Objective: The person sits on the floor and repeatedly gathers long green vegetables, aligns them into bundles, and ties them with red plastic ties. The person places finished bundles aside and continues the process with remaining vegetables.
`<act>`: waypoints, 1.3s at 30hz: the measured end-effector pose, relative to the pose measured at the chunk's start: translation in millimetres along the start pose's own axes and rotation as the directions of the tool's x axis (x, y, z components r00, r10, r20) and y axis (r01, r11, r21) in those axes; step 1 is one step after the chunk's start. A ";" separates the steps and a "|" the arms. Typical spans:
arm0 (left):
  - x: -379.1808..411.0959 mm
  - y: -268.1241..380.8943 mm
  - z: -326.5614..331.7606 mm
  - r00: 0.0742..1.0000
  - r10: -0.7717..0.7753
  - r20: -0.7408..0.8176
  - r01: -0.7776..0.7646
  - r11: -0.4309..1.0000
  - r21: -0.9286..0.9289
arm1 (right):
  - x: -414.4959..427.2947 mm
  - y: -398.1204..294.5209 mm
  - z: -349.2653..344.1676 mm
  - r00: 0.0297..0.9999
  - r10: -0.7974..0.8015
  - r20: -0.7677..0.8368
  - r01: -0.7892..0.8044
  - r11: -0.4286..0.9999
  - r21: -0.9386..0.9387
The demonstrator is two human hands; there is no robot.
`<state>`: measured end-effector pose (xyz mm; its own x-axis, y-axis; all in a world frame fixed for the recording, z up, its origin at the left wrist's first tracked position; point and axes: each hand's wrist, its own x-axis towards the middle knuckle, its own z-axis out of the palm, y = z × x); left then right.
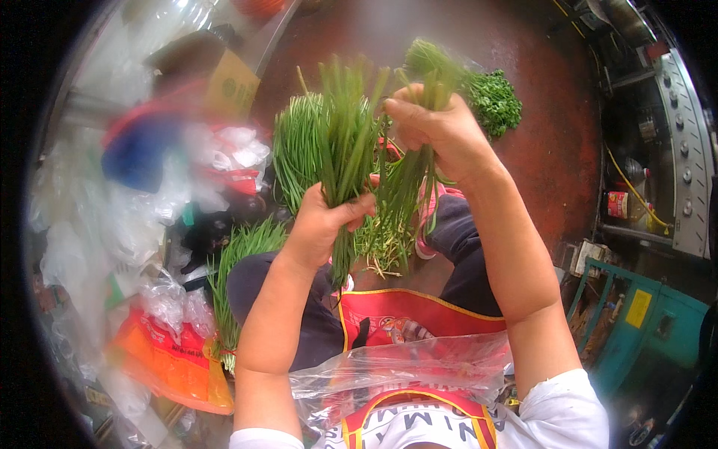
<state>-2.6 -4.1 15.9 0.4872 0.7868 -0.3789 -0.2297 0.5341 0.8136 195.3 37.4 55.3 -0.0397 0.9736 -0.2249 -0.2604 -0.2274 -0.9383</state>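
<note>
My left hand (331, 221) grips a bunch of long green chives (348, 123), held upright with the stem ends towards the top of the view. Up and to the right, my right hand (435, 126) is closed around a smaller bunch of chives (409, 179), whose leaves hang down below it. Behind my left hand a large pile of chives (297, 146) rests on the floor. Loose trimmings (384, 238) lie between my feet. At my left knee is another bundle of green stalks (227, 280).
Leafy greens (493, 101) lie on the red floor (544, 140) ahead. Plastic bags (129, 224), an orange bag (174, 365) and a cardboard box (233, 84) crowd the left. A metal appliance (684, 151) and a teal metal frame (645, 331) stand at right. I wear a red apron (381, 320).
</note>
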 end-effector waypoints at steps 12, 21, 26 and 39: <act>6.0 -3.4 4.4 0.969 0.162 -0.185 -0.166 0.986 -0.007 | 7.7 11.9 -15.6 0.902 -0.198 -0.384 0.164 0.979 -0.120; 0.3 -9.8 -5.8 0.919 0.284 -0.275 -0.250 0.956 0.153 | 2.6 -6.2 -20.5 0.899 -0.056 -0.435 0.001 0.992 -0.124; -2.1 -5.2 -2.6 0.941 0.234 -0.245 -0.224 0.972 0.067 | -0.5 6.6 -9.3 0.970 -0.106 -0.219 0.049 0.967 -0.249; 1.0 -2.5 -0.6 0.972 0.108 -0.207 -0.127 0.988 -0.085 | -5.4 -2.4 -10.1 0.994 0.024 -0.108 -0.016 0.997 0.070</act>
<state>-2.0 -4.4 13.3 0.2750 0.8866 -0.3719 -0.3603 0.4537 0.8151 205.9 32.4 56.1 0.0589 0.9598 -0.2745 -0.3271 -0.2412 -0.9137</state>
